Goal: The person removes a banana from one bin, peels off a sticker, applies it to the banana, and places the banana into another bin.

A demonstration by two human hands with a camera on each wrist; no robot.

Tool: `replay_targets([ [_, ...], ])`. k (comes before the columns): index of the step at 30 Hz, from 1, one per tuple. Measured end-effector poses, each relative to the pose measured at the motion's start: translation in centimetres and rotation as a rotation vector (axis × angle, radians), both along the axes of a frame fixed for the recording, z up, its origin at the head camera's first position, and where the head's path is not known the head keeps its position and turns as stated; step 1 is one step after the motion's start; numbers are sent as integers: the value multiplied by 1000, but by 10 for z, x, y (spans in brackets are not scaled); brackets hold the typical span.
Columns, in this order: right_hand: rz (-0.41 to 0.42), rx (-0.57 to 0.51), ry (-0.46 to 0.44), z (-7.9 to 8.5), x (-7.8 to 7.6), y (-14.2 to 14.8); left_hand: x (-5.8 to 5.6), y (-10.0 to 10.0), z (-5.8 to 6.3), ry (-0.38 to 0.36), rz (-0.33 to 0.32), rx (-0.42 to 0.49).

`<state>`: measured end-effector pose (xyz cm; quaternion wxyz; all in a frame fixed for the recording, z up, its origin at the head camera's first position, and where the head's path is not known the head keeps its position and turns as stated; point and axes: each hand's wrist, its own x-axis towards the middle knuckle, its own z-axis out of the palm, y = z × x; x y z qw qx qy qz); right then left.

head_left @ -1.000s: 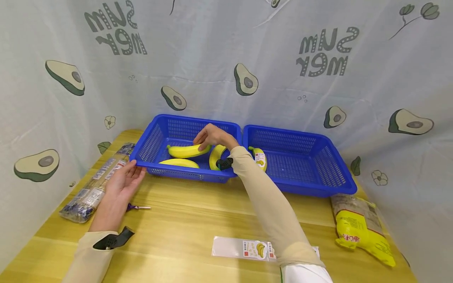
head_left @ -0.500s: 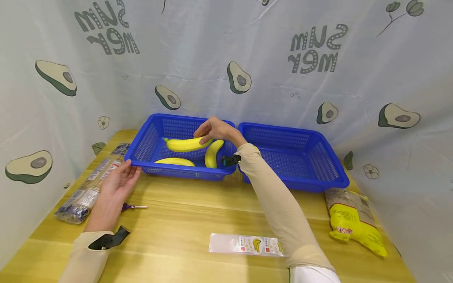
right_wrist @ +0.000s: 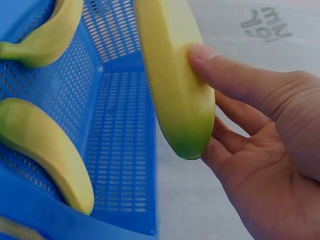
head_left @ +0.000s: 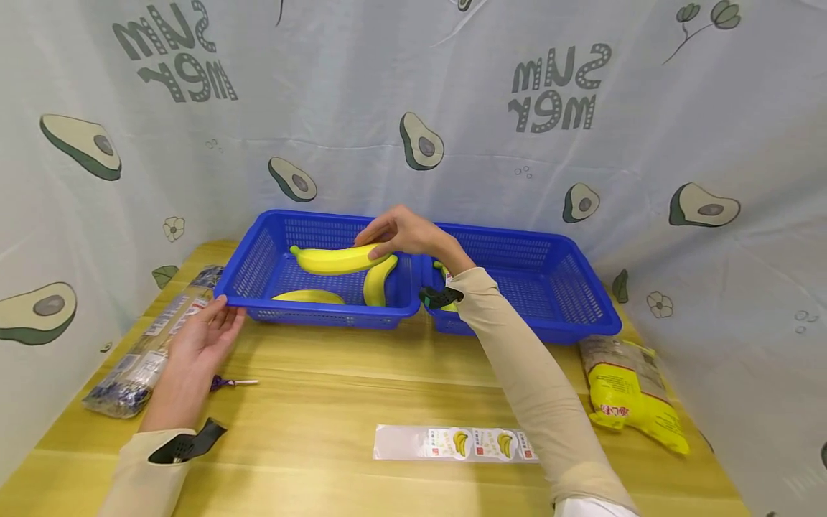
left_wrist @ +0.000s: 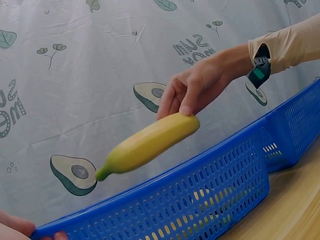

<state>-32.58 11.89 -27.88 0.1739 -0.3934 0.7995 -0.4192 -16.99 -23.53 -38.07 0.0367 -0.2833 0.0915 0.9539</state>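
Clear packet at far left; left hand grips the left basket at its near-left corner, thumb on the rim, fingers under. Held banana is up over that basket, stem end left, right end pinched by the right hand; two loose bananas lie below. Right basket, just beside, contains a partly hidden banana; yellow bag at far right.
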Motion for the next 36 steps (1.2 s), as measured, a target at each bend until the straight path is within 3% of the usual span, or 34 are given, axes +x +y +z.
replay_targets([
  [7, -18, -58, -21, 7, 17, 19, 1, -1, 0, 1, -5, -11],
  [19, -46, -36, 54, 12, 52, 52, -1, -5, -1, 15, -33, 20],
  [24, -75, -38, 88, 10, 66, 61, 2, -2, -3, 30, -52, -8],
  [28, -95, -43, 113, 8, 77, 68, 6, 4, -3, 62, -94, -106],
  [32, -109, -50, 137, 3, 87, 77, 13, 13, -3, 98, -207, -290],
  [36, -120, -77, 129, -3, 98, 86, 24, 20, -7, 251, -351, -491],
])
